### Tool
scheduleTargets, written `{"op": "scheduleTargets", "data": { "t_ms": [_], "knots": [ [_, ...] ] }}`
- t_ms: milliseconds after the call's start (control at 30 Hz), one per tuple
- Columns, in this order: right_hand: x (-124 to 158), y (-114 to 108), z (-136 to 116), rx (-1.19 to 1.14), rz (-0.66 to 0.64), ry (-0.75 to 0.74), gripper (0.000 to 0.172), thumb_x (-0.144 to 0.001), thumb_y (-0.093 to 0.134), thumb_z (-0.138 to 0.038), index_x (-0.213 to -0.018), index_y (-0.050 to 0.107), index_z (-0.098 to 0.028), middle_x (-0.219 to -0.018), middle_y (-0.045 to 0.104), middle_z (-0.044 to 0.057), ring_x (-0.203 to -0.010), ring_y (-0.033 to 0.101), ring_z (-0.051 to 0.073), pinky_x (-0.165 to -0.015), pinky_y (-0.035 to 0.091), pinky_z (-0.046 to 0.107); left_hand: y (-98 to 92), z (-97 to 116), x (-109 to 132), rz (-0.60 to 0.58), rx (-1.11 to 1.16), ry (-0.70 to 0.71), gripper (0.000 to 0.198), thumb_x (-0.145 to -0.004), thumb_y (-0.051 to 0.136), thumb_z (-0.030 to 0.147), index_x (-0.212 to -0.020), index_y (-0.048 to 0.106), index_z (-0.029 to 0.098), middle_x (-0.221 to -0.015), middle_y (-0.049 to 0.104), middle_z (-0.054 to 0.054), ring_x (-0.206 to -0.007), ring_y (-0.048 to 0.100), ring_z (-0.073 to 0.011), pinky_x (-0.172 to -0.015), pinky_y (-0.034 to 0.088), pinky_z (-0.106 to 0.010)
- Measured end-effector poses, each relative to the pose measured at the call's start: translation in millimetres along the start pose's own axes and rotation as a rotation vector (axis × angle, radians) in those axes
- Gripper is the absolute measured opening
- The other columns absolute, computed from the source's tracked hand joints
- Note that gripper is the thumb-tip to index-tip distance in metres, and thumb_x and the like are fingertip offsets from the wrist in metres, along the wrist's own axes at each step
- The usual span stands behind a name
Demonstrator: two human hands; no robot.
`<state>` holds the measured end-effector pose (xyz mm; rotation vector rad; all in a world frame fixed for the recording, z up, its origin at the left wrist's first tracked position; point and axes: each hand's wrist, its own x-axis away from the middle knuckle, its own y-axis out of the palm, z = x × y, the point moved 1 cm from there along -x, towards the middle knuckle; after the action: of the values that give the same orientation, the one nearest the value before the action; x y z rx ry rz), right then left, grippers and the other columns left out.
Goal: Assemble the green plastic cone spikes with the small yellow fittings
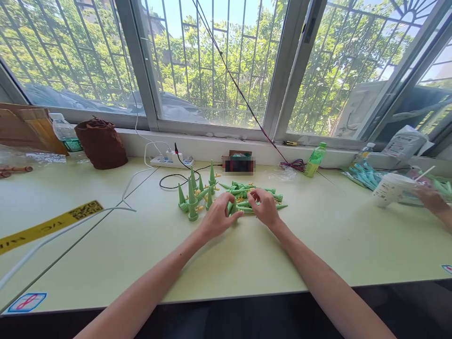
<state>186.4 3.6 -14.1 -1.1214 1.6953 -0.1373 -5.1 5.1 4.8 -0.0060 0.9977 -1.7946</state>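
My left hand curves its fingers and thumb around a green plastic watering spike that stands near the table's middle. The hand partly covers it. Close by on the right, my right hand bends its fingers together at the edge of a loose pile of green spikes. Whatever sits between those fingertips is too small to name. Small yellow pieces lie among the pile. Left of my hands stand several upright green spikes, with yellow side parts showing on some of them.
Behind the pile lie a power strip, a black cable and a blurred dark box. A brown bag is at back left, a green bottle at back right. At far right, another person's hand is beside a white cup.
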Motion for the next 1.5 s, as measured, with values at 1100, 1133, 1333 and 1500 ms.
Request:
{"op": "scheduleTargets", "data": {
  "t_ms": [1100,1133,1333,1500],
  "knots": [
    [8,21,-2,0.183,-0.206,-0.099,0.026,-0.093,0.054,-0.038,-0.103,0.073,-0.022,-0.108,0.068,0.007,-0.107,0.047,0.028,-0.091,0.03,0.042,7.4,-2,2,0.094,-0.182,-0.042,0.025,-0.083,0.059,0.041,-0.083,0.046,0.02,-0.079,0.051,0.0,-0.067,0.048,-0.0148,-0.06,0.034,-0.026],
    [8,21,-2,0.181,-0.207,-0.1,0.026,-0.093,0.054,-0.038,-0.103,0.073,-0.022,-0.107,0.068,0.007,-0.107,0.047,0.027,-0.091,0.03,0.042,7.3,-2,3,0.101,-0.186,-0.036,0.024,-0.083,0.059,0.041,-0.083,0.047,0.02,-0.08,0.051,0.0,-0.067,0.049,-0.0148,-0.059,0.034,-0.026],
    [7,21,-3,0.147,-0.179,-0.094,0.025,-0.093,0.055,-0.036,-0.103,0.072,-0.021,-0.106,0.068,0.008,-0.105,0.049,0.027,-0.09,0.032,0.042,8.0,-4,3,0.148,-0.189,-0.016,0.023,-0.082,0.061,0.04,-0.087,0.05,0.019,-0.085,0.053,-0.001,-0.067,0.051,-0.0146,-0.061,0.037,-0.027],
    [5,17,-6,0.065,-0.082,-0.081,0.023,-0.092,0.055,-0.033,-0.1,0.072,-0.019,-0.101,0.069,0.008,-0.102,0.051,0.027,-0.088,0.036,0.041,7.9,-5,3,0.154,-0.169,-0.016,0.024,-0.08,0.062,0.038,-0.093,0.052,0.02,-0.089,0.055,-0.001,-0.067,0.052,-0.0142,-0.062,0.039,-0.027]
  ]
}}
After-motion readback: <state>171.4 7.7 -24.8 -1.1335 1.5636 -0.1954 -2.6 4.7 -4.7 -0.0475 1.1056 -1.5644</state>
